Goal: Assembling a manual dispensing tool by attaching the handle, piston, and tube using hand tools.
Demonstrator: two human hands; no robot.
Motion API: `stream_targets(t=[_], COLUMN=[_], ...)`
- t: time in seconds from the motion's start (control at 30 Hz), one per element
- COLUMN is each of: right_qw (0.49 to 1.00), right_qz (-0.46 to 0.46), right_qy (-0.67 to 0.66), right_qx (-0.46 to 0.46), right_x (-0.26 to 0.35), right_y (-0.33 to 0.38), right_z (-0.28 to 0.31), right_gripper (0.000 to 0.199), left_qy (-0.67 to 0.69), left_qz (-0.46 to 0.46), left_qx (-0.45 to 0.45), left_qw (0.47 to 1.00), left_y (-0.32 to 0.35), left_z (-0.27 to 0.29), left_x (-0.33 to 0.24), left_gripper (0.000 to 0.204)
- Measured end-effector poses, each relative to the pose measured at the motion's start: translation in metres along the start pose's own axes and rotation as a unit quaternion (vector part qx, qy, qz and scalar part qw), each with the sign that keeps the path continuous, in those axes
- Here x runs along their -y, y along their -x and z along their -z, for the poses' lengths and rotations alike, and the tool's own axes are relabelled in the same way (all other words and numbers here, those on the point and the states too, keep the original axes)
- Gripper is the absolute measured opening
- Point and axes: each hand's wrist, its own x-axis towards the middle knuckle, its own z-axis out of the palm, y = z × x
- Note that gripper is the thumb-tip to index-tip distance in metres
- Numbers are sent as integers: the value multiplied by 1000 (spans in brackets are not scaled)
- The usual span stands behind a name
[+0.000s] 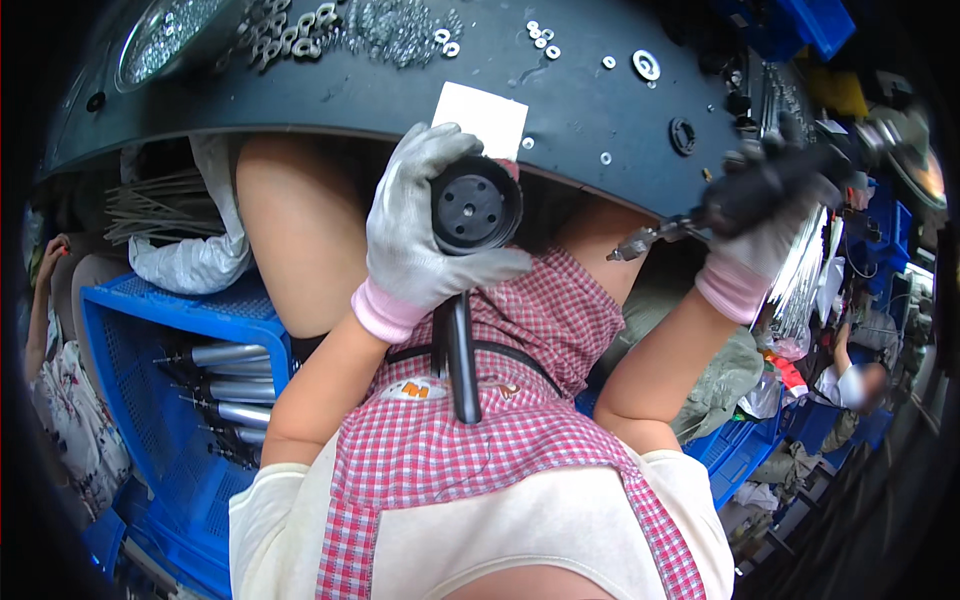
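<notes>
My left hand (408, 225), in a grey-white glove with a pink cuff, is closed round a black round cup-shaped part (470, 214). Its face with several small holes and a central one is turned up. Below it, a black tube (463, 365) runs down over my checked apron; whether the two are joined is hidden. My gloved right hand (752, 245) grips a black power screwdriver (765, 197), somewhat blurred. The driver's metal tip (630, 245) points left, apart from the round part. Behind my left hand, a white square piece (485, 112) lies at the table's edge.
The dark table (590, 130) carries a heap of small metal parts (395, 30), metal clips (290, 35), a clear bowl (165, 40), loose washers and a black ring (683, 136). A blue crate (185, 300) with metal cylinders (235, 372) stands left. Other people sit at both sides.
</notes>
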Motion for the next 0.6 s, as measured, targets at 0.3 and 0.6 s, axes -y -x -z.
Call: stream_targets(t=[0.3,0.6], right_qw=[991,990], right_qz=[105,122], right_qy=[-67,45], right_qx=[-46,63], right_x=[-32,-37], right_y=[21,49], right_z=[-77,-80], right_gripper=[42,35], left_qy=[12,40], left_qz=[-56,-46], left_qx=[8,-6], left_qw=[998,998], left_y=[-11,-13], left_z=[-4,-6], left_x=[-2,-4], left_gripper=[87,77])
